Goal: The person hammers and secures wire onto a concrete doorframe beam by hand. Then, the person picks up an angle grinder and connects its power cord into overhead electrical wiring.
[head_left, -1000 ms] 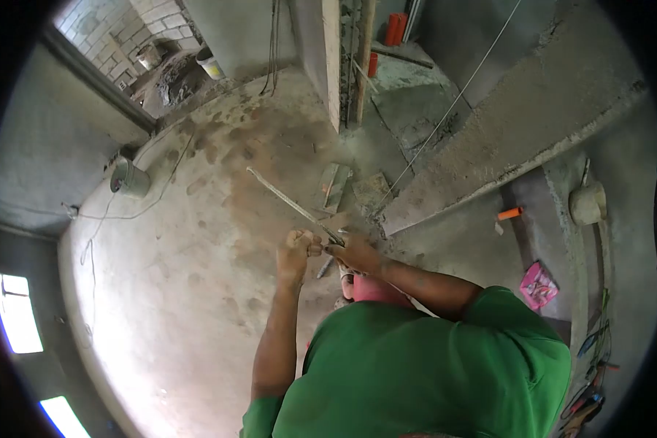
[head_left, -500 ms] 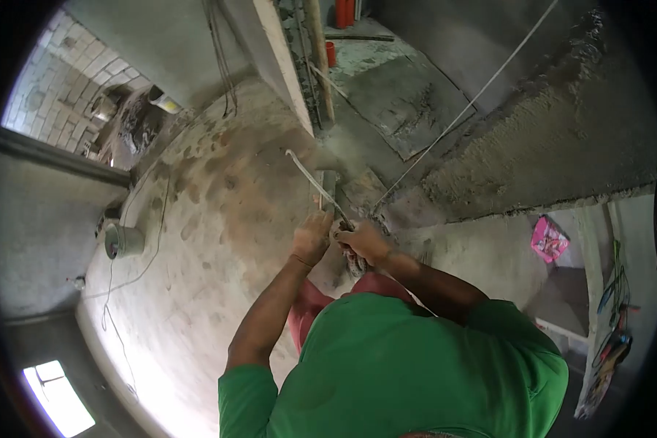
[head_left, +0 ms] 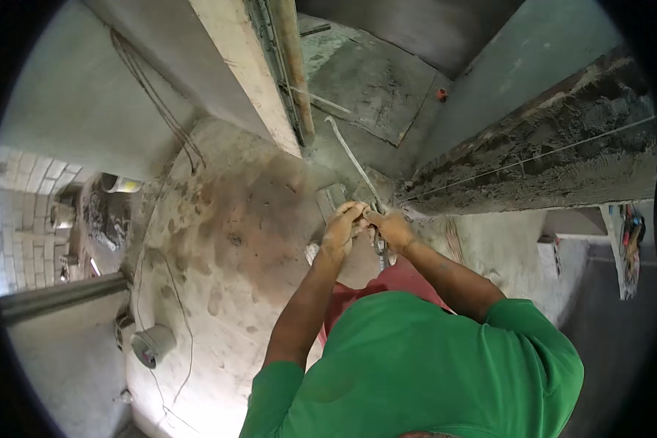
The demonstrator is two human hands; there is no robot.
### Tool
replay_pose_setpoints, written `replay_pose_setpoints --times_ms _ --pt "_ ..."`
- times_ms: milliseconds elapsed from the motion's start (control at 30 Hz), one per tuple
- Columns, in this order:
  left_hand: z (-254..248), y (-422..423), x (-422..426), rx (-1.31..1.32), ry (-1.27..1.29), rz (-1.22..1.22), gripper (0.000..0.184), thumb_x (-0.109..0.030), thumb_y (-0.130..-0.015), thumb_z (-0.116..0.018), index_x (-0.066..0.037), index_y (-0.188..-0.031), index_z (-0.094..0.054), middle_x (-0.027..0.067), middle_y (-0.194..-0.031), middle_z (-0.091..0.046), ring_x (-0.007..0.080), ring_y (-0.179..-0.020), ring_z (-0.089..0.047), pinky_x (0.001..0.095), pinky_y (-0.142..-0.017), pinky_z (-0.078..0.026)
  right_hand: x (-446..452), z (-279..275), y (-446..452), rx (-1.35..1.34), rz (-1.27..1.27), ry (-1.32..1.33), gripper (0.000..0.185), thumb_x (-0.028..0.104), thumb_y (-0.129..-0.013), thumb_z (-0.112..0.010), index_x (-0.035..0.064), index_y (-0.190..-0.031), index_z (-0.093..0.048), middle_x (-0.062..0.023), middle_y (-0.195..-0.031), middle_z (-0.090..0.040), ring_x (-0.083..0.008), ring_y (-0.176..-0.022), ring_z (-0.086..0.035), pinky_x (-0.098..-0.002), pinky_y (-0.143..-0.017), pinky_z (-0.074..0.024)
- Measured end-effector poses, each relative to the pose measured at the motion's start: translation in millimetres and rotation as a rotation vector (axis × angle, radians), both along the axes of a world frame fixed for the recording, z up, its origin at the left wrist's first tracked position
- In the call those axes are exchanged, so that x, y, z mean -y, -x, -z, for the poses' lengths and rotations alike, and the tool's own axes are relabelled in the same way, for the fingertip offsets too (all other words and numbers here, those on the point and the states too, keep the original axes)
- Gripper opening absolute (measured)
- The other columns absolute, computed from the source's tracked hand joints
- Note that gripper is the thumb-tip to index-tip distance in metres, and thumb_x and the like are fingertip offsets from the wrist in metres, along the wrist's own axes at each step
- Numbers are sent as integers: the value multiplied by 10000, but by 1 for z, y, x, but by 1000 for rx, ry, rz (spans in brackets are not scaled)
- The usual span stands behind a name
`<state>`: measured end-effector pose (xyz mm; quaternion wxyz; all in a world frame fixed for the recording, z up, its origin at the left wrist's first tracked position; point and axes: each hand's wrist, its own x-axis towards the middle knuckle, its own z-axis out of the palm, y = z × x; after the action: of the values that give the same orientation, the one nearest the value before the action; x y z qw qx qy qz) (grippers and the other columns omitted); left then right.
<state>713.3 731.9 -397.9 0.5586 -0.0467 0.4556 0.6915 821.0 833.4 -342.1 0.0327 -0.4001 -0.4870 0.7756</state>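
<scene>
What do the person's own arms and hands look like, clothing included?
The left hand and right hand wear no gloves. Both forearms are bare, with no watch or band apparent. Short, loose green sleeves cover the upper arms, part of a plain green shirt.

Bare right hand [head_left: 391,231] grips long, thin, pale grey rod with bent tip [head_left: 358,166]; bare left hand [head_left: 340,229] curled just beside it. Round grey bucket [head_left: 159,341] on stained concrete floor [head_left: 223,303].
</scene>
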Motion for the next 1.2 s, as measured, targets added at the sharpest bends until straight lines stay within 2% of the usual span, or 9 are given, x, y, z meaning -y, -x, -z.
replay_pose_setpoints --times_ms 133,233,600,767,867,933,967,1067,1200 --pt "9 72 1 -123 224 13 222 -189 -959 -602 -25 -1102 -556 95 -921 -651 202 -776 -658 350 -707 -573 9 6 8 368 -148 -308 170 182 -920 -598 19 -895 -640 -42 -668 -603 -131 -514 -545 -310 -475 -443" --pt "16 129 -10 -183 291 4 231 -135 -949 -581 -54 -1156 -518 87 -936 -647 183 -727 -651 341 -671 -564 8 36 -15 342 -64 -431 290 283 -945 -584 28 -806 -606 -62 -647 -584 -114 -461 -510 -283 -430 -441" --pt "58 252 -108 -147 289 -288 233 -5 -902 -598 -36 -1116 -510 114 -934 -637 280 -774 -664 434 -720 -580 4 78 -44 396 124 -156 268 263 -935 -590 30 -802 -588 -24 -632 -544 -104 -492 -493 -276 -445 -429" --pt "108 294 -167 -107 266 -441 164 -15 -917 -582 -23 -1060 -503 127 -946 -631 298 -808 -674 453 -742 -586 -19 115 -42 456 35 -380 253 251 -920 -594 9 -848 -605 -32 -629 -545 -107 -502 -500 -284 -457 -427" --pt "130 307 -197 -58 210 -461 128 -29 -918 -585 -6 -1018 -509 133 -926 -630 299 -839 -683 435 -759 -597 -27 116 -41 508 56 -307 263 263 -924 -598 6 -872 -621 -28 -607 -536 -109 -491 -496 -288 -452 -428" --pt "133 296 -230 -187 202 -777 110 -6 -888 -586 20 -972 -519 160 -899 -633 302 -810 -694 390 -727 -613 -21 125 -38 551 101 -248 267 266 -927 -599 4 -881 -624 -26 -598 -531 -108 -486 -495 -288 -451 -429" --pt "143 301 -246 -190 199 -765 110 -6 -888 -586 20 -972 -519 160 -899 -633 302 -810 -694 390 -727 -613 -16 133 -40 590 131 -244 269 265 -930 -600 3 -870 -619 -25 -591 -528 -108 -476 -492 -286 -442 -426" --pt "170 312 -259 -156 168 -914 80 34 -848 -555 49 -921 -526 195 -871 -628 267 -658 -668 308 -565 -571 12 155 -46 645 190 -163 271 260 -934 -600 6 -840 -606 -24 -578 -520 -107 -457 -486 -281 -425 -421" --pt "169 334 -256 -99 204 -874 97 23 -867 -528 55 -957 -511 196 -925 -613 266 -722 -665 340 -603 -563 39 151 -19 626 241 -92 284 276 -929 -610 9 -833 -606 -27 -552 -517 -108 -438 -479 -290 -423 -411"
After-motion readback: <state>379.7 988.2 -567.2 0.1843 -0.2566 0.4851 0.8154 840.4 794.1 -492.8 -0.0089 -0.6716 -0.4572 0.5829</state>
